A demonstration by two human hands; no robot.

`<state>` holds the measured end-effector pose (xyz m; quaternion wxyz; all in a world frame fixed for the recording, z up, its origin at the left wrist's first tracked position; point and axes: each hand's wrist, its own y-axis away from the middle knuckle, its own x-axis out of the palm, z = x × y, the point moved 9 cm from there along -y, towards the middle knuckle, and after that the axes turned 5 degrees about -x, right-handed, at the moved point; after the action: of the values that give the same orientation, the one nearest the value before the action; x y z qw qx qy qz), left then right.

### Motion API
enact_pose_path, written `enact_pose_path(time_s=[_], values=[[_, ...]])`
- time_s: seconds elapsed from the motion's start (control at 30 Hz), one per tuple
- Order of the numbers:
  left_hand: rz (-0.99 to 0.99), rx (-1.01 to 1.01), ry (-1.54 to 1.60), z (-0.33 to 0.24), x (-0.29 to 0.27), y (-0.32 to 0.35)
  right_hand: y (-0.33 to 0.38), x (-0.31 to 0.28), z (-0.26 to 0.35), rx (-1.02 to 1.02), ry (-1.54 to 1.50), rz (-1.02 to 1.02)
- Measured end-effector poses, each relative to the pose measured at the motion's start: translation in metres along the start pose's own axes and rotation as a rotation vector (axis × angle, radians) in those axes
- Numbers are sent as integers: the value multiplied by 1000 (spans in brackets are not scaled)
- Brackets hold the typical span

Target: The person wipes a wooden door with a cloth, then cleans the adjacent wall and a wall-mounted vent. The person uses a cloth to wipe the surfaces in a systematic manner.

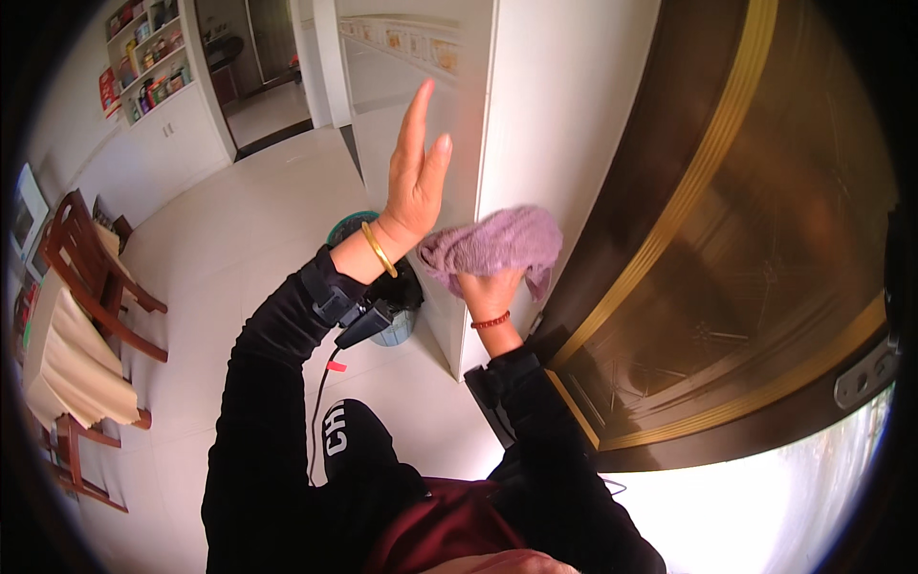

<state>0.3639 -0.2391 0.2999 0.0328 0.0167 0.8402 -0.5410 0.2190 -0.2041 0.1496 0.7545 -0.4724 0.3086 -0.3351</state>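
Observation:
A crumpled mauve cloth (502, 239) covers the fingers of my right hand (490, 292), which grips it from below. The cloth is up against the white wall (564, 124) beside its corner edge. My left hand (416, 187) is raised, its fingers stretched upward, holding nothing. It is close to the wall's corner, though I cannot tell whether it touches. A gold bangle (379, 251) circles my left wrist, and a red beaded bracelet (491, 320) my right.
Below my left wrist stands a bin (394, 331) with a dark liner. A brown door with gold trim (717, 249) stands open on the right. Wooden chairs (91, 258) and a cloth-covered table (72, 354) are at the left. Shelves (148, 57) line the far wall.

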Motion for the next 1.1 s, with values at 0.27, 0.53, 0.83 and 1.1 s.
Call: enact_pose_path(time_s=[0.27, 0.53, 0.83, 1.1], values=[[-15, 137, 40, -23, 8, -16, -169, -29, 39, -441, 166, 6], [-258, 246, -164, -33, 5, -15, -259, -63, 82, -573, 119, 24], [-192, 317, -218, -39, 3, -14, -102, -51, -51, -310, 195, -86], [-226, 326, -289, -37, 7, -17, 180, 9, -170, 143, 973, 141]])
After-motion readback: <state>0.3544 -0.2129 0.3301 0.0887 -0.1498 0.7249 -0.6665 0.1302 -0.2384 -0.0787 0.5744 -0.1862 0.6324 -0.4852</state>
